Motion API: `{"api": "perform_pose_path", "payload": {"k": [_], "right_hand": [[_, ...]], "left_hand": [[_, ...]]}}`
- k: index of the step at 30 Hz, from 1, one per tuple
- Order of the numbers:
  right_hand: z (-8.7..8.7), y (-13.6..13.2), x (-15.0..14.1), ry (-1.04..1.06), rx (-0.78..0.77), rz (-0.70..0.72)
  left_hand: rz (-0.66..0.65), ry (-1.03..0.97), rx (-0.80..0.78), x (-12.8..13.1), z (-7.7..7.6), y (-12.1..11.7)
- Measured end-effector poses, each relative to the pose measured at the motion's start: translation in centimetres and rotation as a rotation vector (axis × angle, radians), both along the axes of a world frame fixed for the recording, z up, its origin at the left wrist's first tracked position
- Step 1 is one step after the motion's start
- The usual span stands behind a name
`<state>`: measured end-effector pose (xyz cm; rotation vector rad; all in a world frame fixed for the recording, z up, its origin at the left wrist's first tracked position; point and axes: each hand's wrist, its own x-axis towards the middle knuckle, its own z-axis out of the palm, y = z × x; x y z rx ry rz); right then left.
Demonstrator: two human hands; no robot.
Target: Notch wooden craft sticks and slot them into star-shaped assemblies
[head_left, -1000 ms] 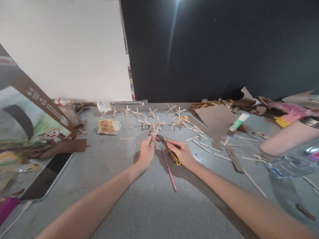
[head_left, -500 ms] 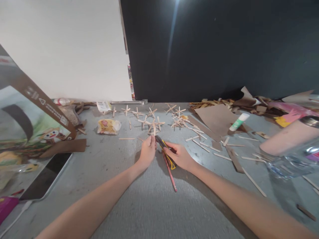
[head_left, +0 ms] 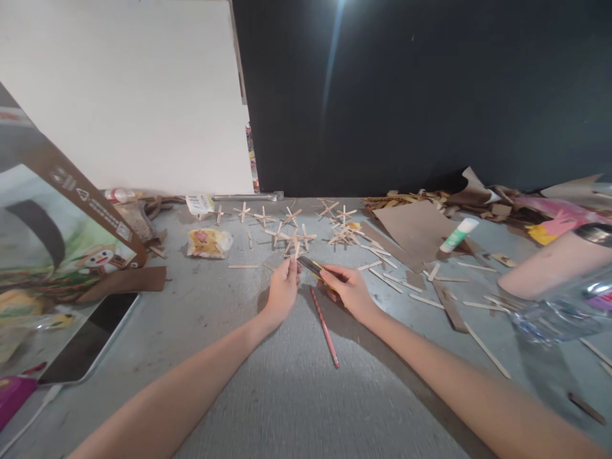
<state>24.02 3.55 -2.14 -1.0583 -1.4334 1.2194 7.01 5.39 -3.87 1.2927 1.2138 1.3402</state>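
Note:
In the middle of the grey table, my left hand (head_left: 284, 287) pinches a pale wooden craft stick (head_left: 296, 249) that points away from me. My right hand (head_left: 348, 290) is closed around a black and yellow utility knife (head_left: 310, 266), whose front end is at the stick by my left fingertips. Whether the blade touches the wood is too small to tell. A red pencil (head_left: 326, 331) lies just below the knife, between my forearms. Right beyond my hands stand several star-like crosses of joined sticks (head_left: 292, 241).
Loose craft sticks (head_left: 427, 300), cardboard pieces (head_left: 414, 233), a glue stick (head_left: 459, 234), a pink tumbler (head_left: 549, 268) and a clear plastic bottle (head_left: 557, 319) are at right. At left are a phone (head_left: 90, 341), a snack packet (head_left: 209, 243) and a printed bag (head_left: 67, 223).
My right hand has turned the utility knife to a flatter angle, its handle swinging right and up off the pencil. My left hand stays nearly in place with the stick.

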Motion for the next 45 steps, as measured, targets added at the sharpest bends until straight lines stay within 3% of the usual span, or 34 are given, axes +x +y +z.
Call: {"api": "perform_pose_path", "payload": {"k": [11,22,30,36,39,45], "right_hand": [[0.4,-1.7,-0.3,-0.283,0.234,0.144],[-0.8,0.2,-0.1,0.080,-0.015,-0.019],[-0.3,-0.9,-0.2,-0.174,0.107,0.042],[-0.3,-0.6,0.0,-0.115,0.071,0.053],[-0.3,-0.6,0.0,-0.150,0.099,0.015],[-0.4,-0.8,0.1,-0.285,0.255,-0.054]], "left_hand": [[-0.025,-0.099,-0.050,0.1,0.2,0.0],[-0.054,-0.096,-0.061,0.0,0.4,0.0],[-0.039,-0.102,-0.063,0.0,0.5,-0.1],[-0.063,-0.099,-0.064,0.1,0.7,-0.2],[-0.031,-0.030,-0.031,0.0,0.8,-0.4],[0.112,0.347,0.127,-0.3,1.5,-1.3]]}}
